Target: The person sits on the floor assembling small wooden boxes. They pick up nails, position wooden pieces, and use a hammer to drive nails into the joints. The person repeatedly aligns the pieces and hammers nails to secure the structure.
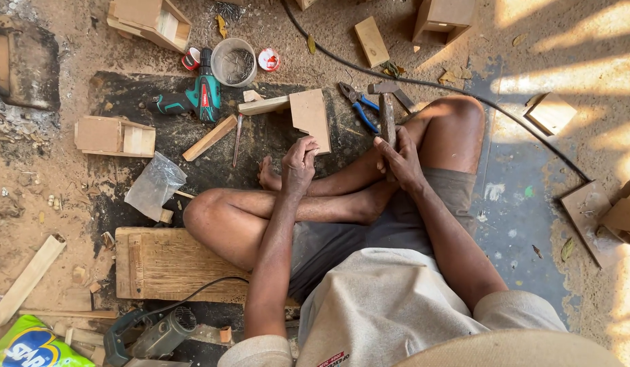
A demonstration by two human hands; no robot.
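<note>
Wooden panel (311, 119) in left hand (299, 165), hammer (388, 115) in right hand (398, 160); blue pliers (359, 105), drill (196, 97) nearby.

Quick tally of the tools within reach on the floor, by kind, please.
Hammer, in the right hand: 1
Blue-handled pliers: 1
Green cordless drill: 1
Corded power tool: 1
Total: 4

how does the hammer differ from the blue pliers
The hammer is gripped by the right hand, while the blue pliers lie loose on the floor. The hammer has a plain wooden handle; the pliers have blue grips. The hammer stands nearly straight up the picture; the pliers lie aslant. Both sit beyond the person's crossed legs.
</note>
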